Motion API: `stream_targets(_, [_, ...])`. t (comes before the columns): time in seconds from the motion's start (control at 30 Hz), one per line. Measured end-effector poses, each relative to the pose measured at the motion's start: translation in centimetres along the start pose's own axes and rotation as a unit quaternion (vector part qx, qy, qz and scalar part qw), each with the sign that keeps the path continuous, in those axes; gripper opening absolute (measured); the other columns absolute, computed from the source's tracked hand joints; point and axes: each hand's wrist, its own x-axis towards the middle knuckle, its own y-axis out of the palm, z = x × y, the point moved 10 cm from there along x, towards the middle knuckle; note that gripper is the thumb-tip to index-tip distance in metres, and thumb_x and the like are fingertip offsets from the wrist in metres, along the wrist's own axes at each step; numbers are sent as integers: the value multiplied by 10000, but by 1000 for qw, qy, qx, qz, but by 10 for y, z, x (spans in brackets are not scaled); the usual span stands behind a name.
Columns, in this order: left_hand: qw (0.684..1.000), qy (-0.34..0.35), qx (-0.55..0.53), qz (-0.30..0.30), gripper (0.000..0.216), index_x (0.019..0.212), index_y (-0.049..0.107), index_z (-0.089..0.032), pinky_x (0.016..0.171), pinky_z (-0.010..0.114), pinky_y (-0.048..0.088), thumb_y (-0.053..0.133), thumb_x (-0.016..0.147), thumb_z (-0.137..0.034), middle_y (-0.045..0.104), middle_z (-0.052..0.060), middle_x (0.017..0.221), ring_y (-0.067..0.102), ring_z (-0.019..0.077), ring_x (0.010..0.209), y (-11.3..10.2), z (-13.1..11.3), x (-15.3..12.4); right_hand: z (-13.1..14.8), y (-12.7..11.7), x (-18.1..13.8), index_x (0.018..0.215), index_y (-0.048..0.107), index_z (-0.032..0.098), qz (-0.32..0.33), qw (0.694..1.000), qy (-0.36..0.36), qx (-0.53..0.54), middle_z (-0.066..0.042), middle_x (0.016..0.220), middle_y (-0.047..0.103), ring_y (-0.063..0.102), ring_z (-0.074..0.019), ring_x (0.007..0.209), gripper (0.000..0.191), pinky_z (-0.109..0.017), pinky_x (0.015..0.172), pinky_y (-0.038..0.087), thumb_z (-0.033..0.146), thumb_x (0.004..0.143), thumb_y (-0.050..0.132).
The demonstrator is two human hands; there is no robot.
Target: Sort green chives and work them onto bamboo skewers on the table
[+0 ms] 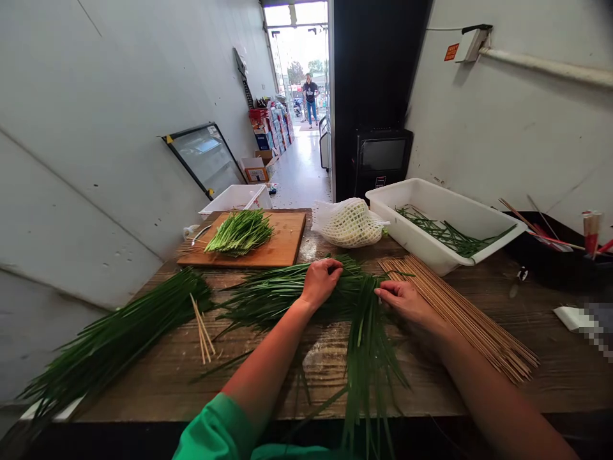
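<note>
- At the left end of the tabletop (pixel 479 399), a thick bundle of long green leaves (pixel 138 319) lies untouched, its tips overhanging the near left corner. This much looks left to work through.
- Just beside it, a few short pale sticks (pixel 203 335) lie loose.
- By the far left corner, a cutting board (pixel 287 231) carries a pile of short green stalks (pixel 242 233); I judge this portion already cut.
- Across the middle spreads a looser heap of leaves (pixel 268 287), apparently the part being sorted, so the work seems midway.
- Over that heap, the left hand (pixel 322 281) has its fingers drawn in toward the thumb; whether a blade is between them I cannot tell.
- Next, a strand of leaves (pixel 361 345) hangs over the near edge.
- The right hand (pixel 400 299) pinches this strand's right side near its top.
- Right of it, long thin brown sticks (pixel 460 313) lie in a spread bundle, slanting toward the near right corner.
- At the far edge, a white bin (pixel 407 230) holds green scraps (pixel 445 233).
- Beyond the tabletop, the stacked boxes (pixel 271 124) and the orange wall label (pixel 451 52) carry print too small to read.
</note>
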Motion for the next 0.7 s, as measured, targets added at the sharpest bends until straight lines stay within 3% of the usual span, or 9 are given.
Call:
stream_targets(0.3, [998,-19,-67,6,157,829,724,-138,650,227,473,591,784,-209,717,37,756,626,136,696,0,3,-1,-4,-3,-1,590,457,189,-10,1000,1,16,57,520,352,296,-79,482,391,-229,440,213,531,760,542])
stream_targets(0.7, [995,-31,-92,14,165,823,716,-118,591,211,461,592,739,-186,699,29,709,610,124,645,1,6,0,-2,-3,-1,568,425,196,-12,1000,-4,11,64,503,336,289,-77,463,418,-232,438,199,555,746,545])
